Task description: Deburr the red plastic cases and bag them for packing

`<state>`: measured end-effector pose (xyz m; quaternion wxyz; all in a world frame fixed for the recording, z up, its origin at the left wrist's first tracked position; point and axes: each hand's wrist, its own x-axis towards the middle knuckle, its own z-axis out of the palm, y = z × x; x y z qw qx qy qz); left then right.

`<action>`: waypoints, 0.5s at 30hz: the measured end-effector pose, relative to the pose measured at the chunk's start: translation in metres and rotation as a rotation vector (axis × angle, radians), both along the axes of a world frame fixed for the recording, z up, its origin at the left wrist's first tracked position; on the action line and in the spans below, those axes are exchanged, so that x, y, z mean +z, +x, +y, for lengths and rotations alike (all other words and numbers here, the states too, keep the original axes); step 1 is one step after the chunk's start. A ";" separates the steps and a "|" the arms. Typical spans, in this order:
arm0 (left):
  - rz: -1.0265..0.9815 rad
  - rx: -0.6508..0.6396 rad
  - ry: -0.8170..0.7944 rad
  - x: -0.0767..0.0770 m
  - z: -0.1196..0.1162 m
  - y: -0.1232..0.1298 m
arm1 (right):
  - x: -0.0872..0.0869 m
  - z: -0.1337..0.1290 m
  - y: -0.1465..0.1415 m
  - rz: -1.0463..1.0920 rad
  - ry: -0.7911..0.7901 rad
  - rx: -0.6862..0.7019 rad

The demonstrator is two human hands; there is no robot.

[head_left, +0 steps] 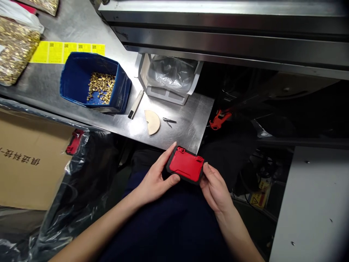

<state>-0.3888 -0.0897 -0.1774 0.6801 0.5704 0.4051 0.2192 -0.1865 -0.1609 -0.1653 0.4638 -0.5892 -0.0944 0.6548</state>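
Observation:
Between my hands, above my lap, is a red rectangular plastic part with a black rim [187, 164]. My left hand [158, 178] grips its left side, thumb on the lower edge and fingers along the far side. At the right edge my right hand [215, 183] pinches it between thumb and fingers. Two small clip-like details show on its upper edge. Beyond it on the metal table [188, 125] lie a beige half-round piece [152, 122], small nail clippers [169, 121] and a light-handled utility knife [135, 104].
A blue bin [73, 78] holds small brass-coloured pieces [102, 86]. Beside it a grey bin [169, 95] contains a clear plastic bag [173, 72]. Yellow labels [56, 52] and a bag of brass pieces [16, 47] lie left. Another red-black part [75, 142] rests by the cardboard [29, 178].

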 end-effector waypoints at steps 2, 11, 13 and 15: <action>-0.025 0.006 -0.023 -0.002 -0.001 0.000 | 0.000 -0.001 -0.001 0.017 0.011 -0.003; -0.226 0.124 -0.243 -0.001 0.005 -0.001 | 0.018 0.008 0.003 0.094 0.111 0.204; -0.289 0.169 -0.311 -0.001 0.007 0.001 | 0.020 0.011 -0.002 0.123 0.135 0.214; -0.386 0.232 -0.408 -0.002 0.008 0.004 | 0.020 0.016 -0.013 0.134 0.145 0.224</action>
